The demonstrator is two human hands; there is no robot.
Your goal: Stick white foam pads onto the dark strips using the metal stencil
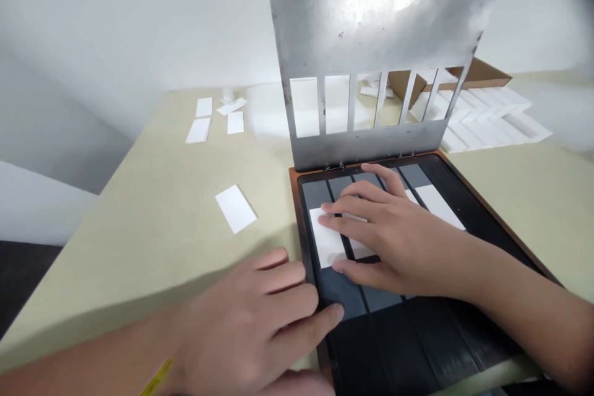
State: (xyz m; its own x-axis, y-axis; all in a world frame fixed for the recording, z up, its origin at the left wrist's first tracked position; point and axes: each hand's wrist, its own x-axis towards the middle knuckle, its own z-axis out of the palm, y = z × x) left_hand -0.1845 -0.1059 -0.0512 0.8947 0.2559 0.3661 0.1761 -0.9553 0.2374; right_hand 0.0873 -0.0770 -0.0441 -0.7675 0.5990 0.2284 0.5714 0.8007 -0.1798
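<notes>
My right hand [394, 229] lies over the black tray [399, 346] with its fingers spread. Its fingertips touch a white card [327, 244] in the leftmost grey slot. A second white card [359, 249] is mostly covered by that hand, and another white card [439, 205] shows on the right of the row. My left hand [260, 322] rests at the tray's left edge. Its index finger reaches onto the tray while the other fingers bend loosely, and I see nothing held in it. A metal plate [380, 25] with rectangular cutouts stands raised, hinged at the tray's back.
A single white card [236, 208] lies on the table [153, 204] left of the tray. Several more cards [199, 130] lie farther back. Behind the plate on the right are stacks of white pieces [496, 117] and a brown cardboard box [487, 74].
</notes>
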